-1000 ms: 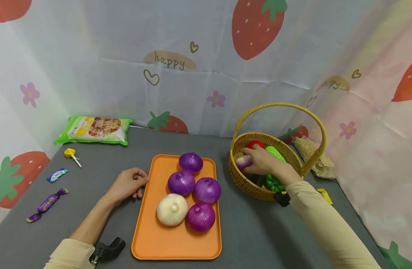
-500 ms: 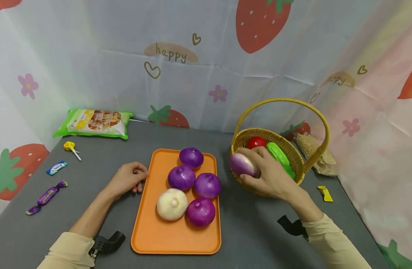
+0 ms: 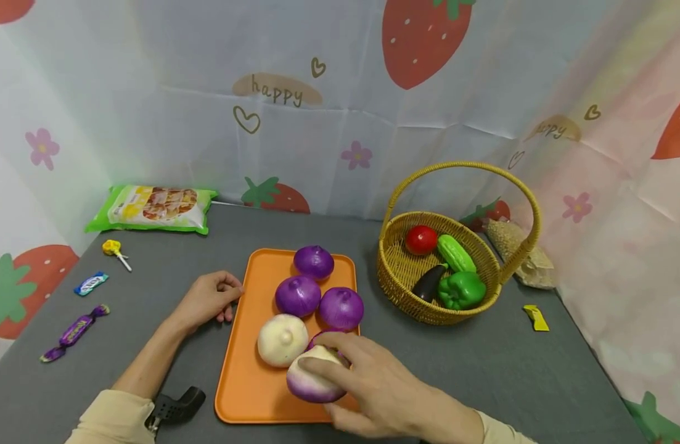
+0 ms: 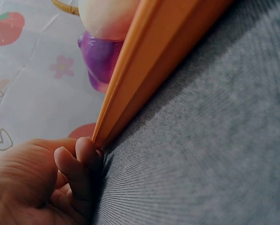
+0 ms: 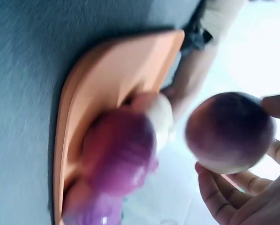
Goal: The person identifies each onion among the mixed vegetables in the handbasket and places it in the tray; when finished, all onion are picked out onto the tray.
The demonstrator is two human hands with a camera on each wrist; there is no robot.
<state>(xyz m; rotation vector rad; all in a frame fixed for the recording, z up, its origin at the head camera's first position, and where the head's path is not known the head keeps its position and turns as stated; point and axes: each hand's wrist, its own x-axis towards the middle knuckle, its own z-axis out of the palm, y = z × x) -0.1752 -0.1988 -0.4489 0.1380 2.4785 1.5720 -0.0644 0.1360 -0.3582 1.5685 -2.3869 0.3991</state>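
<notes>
In the head view, my right hand (image 3: 378, 382) holds a purple-and-white turnip (image 3: 312, 382) above the lower right part of the orange tray (image 3: 251, 401). The right wrist view shows fingertips around the turnip (image 5: 229, 133), apart from the tray. Several purple onions (image 3: 298, 296) sit on the tray beside a pale round turnip (image 3: 282, 340); the nearest onion is mostly hidden by the right hand. At the tray's left edge, my left hand (image 3: 209, 299) has curled fingers and pinches the rim, as the left wrist view shows up close.
A wicker basket (image 3: 389, 277) at the right contains a tomato (image 3: 421, 240), cucumber (image 3: 456, 253), eggplant (image 3: 428, 283) and green pepper (image 3: 462, 290). Left lie a green food bag (image 3: 156, 209), lollipop (image 3: 113, 249) and wrapped candies (image 3: 76, 332). A yellow packet (image 3: 536, 317) lies right.
My right hand has lifted the turnip out of the basket and carried it left and nearer, over the tray. The left hand has stayed at the tray's edge.
</notes>
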